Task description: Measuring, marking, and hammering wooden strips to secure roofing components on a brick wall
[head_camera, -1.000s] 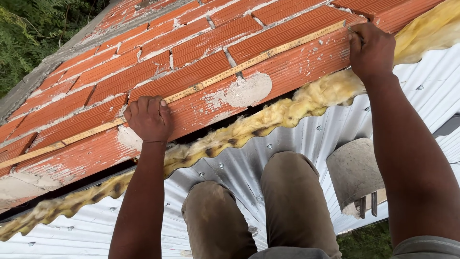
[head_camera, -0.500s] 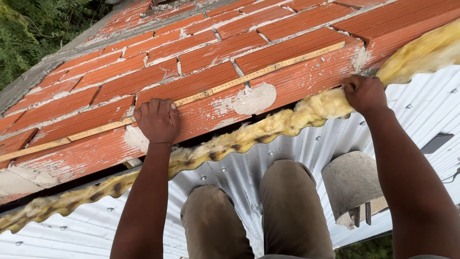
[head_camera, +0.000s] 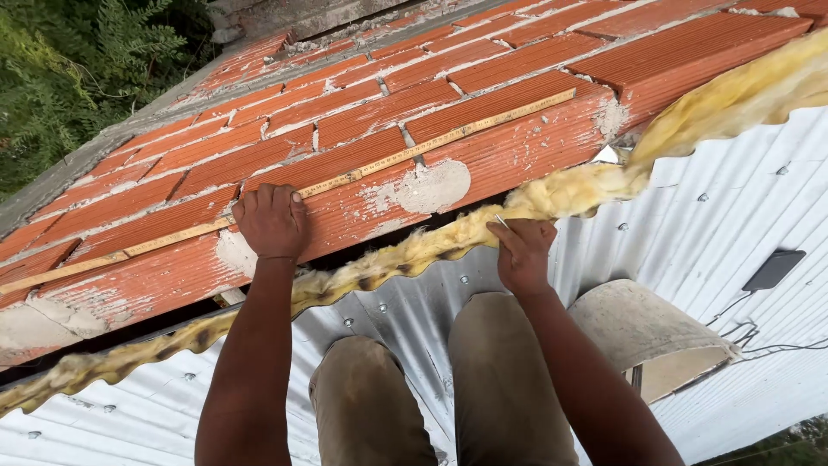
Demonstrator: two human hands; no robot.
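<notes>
My left hand (head_camera: pixel 272 221) rests with curled fingers on the edge of a red brick wall top (head_camera: pixel 362 121), beside a long yellow folding rule (head_camera: pixel 345 177) lying along the bricks. My right hand (head_camera: pixel 523 252) pinches a small thin metal object at the strip of yellow insulation foam (head_camera: pixel 569 192) that runs along the gap between the bricks and the corrugated white metal roof (head_camera: pixel 742 216). My knees (head_camera: pixel 431 380) in olive trousers rest on the roof below.
A grey concrete bucket-shaped form (head_camera: pixel 642 332) sits on the roof at my right knee. A dark flat device (head_camera: pixel 774 269) with cables lies further right. A patch of grey mortar (head_camera: pixel 438 185) marks the brick face. Green bushes (head_camera: pixel 78 78) lie beyond the wall.
My right hand has come down from the brick edge at the upper right to the foam strip near the middle. My left hand has stayed on the bricks.
</notes>
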